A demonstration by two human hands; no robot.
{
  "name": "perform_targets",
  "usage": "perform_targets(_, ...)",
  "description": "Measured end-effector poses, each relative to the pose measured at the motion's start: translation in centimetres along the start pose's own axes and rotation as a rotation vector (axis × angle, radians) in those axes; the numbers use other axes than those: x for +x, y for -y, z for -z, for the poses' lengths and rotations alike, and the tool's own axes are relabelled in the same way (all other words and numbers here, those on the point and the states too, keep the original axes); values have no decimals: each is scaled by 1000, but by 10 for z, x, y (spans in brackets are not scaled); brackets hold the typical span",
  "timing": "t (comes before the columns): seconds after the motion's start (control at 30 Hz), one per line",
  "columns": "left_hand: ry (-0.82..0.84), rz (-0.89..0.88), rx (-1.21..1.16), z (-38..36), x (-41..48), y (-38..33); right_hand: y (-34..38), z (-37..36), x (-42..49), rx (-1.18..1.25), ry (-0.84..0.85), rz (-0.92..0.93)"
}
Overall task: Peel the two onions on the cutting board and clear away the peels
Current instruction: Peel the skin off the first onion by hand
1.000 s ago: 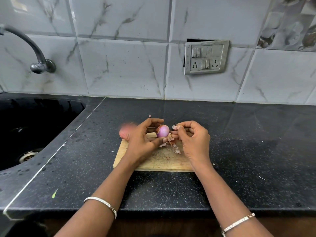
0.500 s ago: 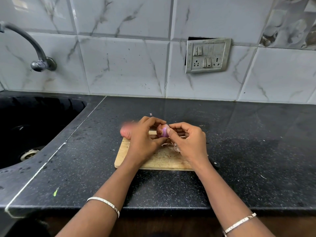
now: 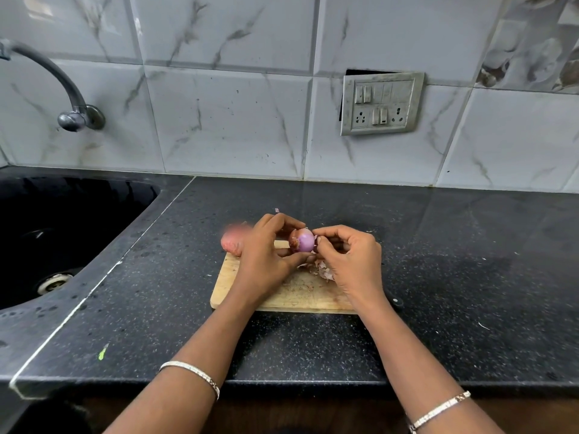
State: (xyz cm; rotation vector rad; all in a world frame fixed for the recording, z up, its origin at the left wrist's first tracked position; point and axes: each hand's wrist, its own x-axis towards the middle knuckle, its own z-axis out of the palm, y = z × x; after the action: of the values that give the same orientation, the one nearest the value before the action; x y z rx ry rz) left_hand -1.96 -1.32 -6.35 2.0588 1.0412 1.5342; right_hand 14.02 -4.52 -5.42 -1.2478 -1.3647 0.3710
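Observation:
My left hand [image 3: 266,255] grips a small purple onion [image 3: 303,240] above the wooden cutting board [image 3: 291,292]; the onion is mostly bare, with a strip of brown skin on its left side. My right hand [image 3: 351,258] pinches at the onion's right side, where a bit of skin shows between the fingertips. A second onion [image 3: 233,241], still in its reddish skin, lies at the board's far left corner, partly hidden by my left hand. Loose peels [image 3: 322,268] lie on the board under my right hand.
The board sits on a black speckled counter [image 3: 438,261]. A black sink [image 3: 62,233] with a tap [image 3: 72,117] is at the left. A dark knife handle [image 3: 395,300] shows by the board's right edge. A switch plate [image 3: 380,103] is on the tiled wall.
My right hand came in to the onion and covered it, then drew slightly right. The onion's purple face shows again, turned a little in my left hand.

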Motion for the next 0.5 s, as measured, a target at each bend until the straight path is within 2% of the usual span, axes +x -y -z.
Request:
perform_targets(0.13,37,70,-76,0,2,6,-2,0,1,19,-44,-26)
perform_targets(0.3,85,237,-352,0,2,6,-3,0,1,37,-66,-32)
perform_targets(0.5,112,313,-547,2,0,8,-5,2,3,-9,-94,-37)
